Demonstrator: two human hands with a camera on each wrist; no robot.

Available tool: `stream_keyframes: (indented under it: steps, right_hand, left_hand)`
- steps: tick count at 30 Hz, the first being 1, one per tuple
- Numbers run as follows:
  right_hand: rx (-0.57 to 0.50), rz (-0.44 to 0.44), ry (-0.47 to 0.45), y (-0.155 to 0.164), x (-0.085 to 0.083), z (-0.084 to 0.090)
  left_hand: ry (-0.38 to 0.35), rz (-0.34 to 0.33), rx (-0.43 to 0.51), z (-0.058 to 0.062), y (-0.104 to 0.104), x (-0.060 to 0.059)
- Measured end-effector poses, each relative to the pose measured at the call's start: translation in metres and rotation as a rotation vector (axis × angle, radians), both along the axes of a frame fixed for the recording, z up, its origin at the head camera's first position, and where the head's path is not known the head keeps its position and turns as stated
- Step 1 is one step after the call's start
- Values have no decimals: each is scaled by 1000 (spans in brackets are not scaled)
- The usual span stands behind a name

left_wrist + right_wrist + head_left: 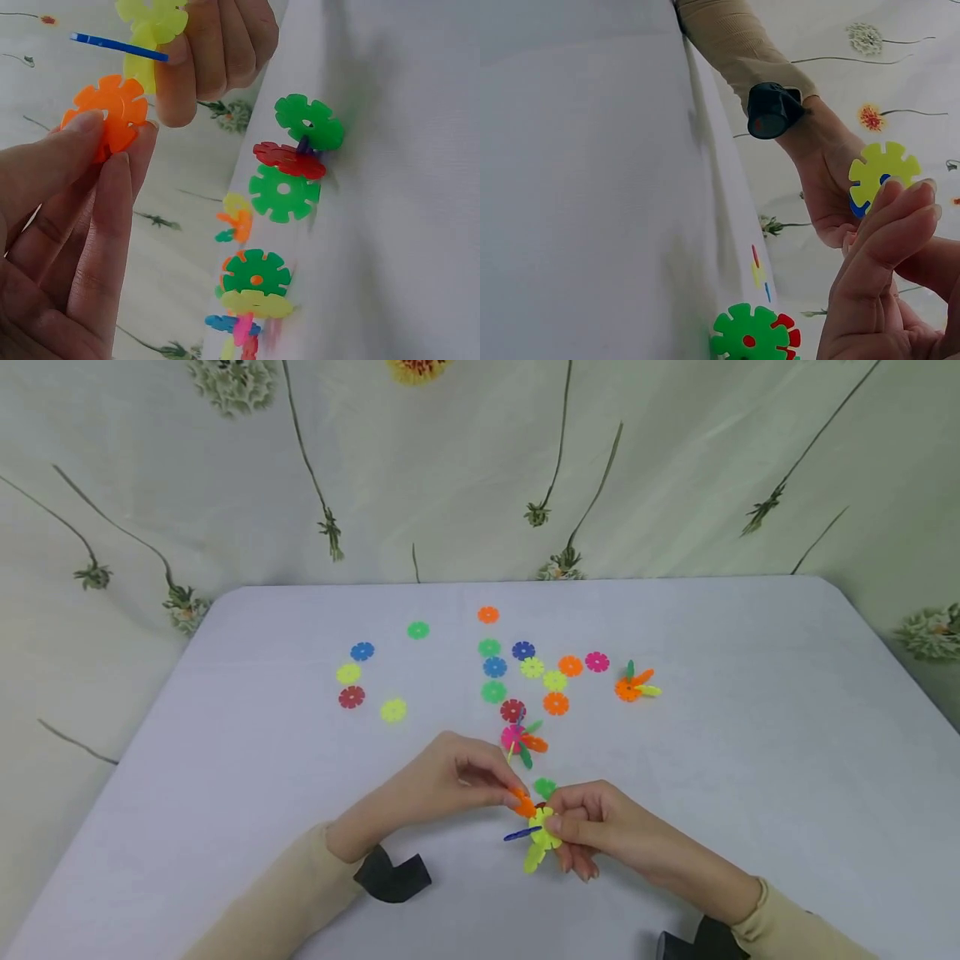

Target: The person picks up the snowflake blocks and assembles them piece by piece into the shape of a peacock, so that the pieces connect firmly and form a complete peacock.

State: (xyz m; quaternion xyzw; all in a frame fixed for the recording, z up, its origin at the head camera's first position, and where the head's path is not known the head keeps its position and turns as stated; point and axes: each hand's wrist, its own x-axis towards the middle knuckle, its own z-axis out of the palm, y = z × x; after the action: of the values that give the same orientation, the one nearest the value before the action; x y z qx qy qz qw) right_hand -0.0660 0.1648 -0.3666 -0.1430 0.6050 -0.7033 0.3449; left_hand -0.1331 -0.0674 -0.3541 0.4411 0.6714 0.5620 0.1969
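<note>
My left hand (465, 777) pinches an orange notched plastic disc (124, 109) between thumb and fingers. Close by, my right hand (611, 822) grips a small joined piece by its yellow notched disc (543, 828). A blue disc (112, 46) and a second yellow disc (534, 858) are slotted into that piece. In the head view the orange disc is right beside the yellow one; whether they touch I cannot tell. Just beyond the hands stands another joined piece with a green disc (307, 120) and a red disc (289, 159), partly hidden in the head view.
Past the hands sits a joined piece with a pink disc (513, 738); farther right is one with an orange disc (627, 691). Several loose discs lie flat across the table (750, 735), including a red disc (352, 697) at left. A flower-patterned cloth (465, 468) hangs behind.
</note>
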Motion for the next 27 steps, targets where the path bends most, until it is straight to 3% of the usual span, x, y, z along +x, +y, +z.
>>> stream_keyframes:
  steps: [8, 20, 27]
  right_hand:
    - [-20, 16, 11, 0, 0, -1]
    - [21, -90, -7, -5, -1, -7]
    - [46, -9, 48, 1, -6, -9]
  left_hand:
    - [-3, -2, -28, -1, 2, 2]
    - [77, 50, -11, -15, 8, 6]
    - [89, 54, -39, -15, 8, 3]
